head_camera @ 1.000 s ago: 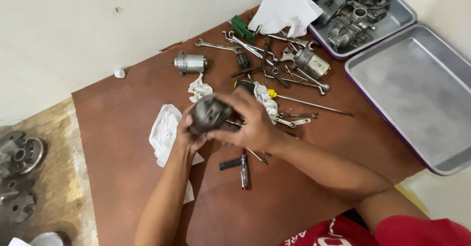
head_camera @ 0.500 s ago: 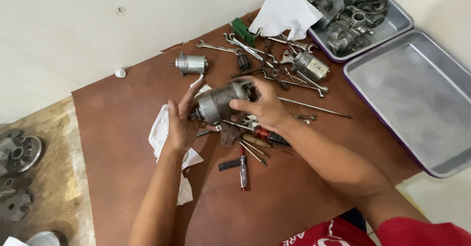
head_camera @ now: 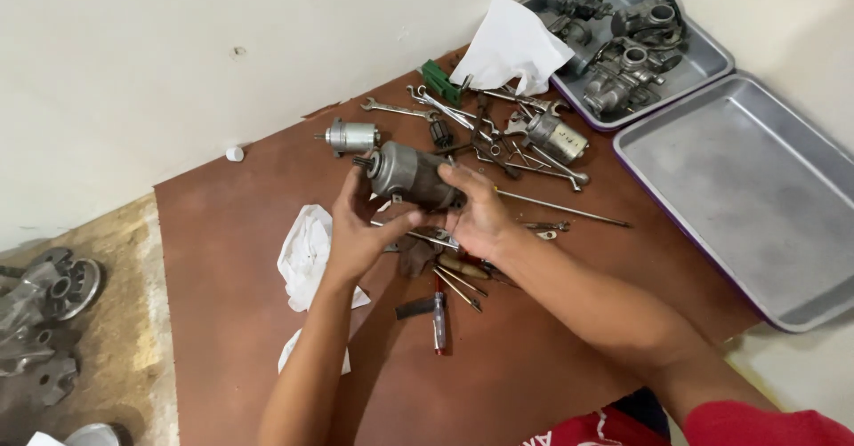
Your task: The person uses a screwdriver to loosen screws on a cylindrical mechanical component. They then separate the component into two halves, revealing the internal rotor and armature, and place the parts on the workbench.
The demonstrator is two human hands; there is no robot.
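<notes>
A grey cylindrical motor housing [head_camera: 411,176] is held above the brown board [head_camera: 231,233], lying on its side with a short shaft pointing left. My left hand [head_camera: 356,233] cups it from below and on the left. My right hand [head_camera: 476,215] grips its right end. Under the hands lie screwdrivers [head_camera: 439,308] and thin rods. A smaller grey motor part [head_camera: 351,136] rests just beyond the housing.
Wrenches [head_camera: 463,112] and another cylindrical part [head_camera: 559,136] are scattered at the back. A white rag [head_camera: 307,255] lies at left, white paper [head_camera: 516,50] at the back. One tray [head_camera: 689,50] holds carburettor parts; a grey tray [head_camera: 747,179] stands at right. Metal castings [head_camera: 44,295] lie on the floor.
The housing has been turned from end-on to lying sideways and lifted further from me. Both hands have shifted along it, the right hand now at its right end.
</notes>
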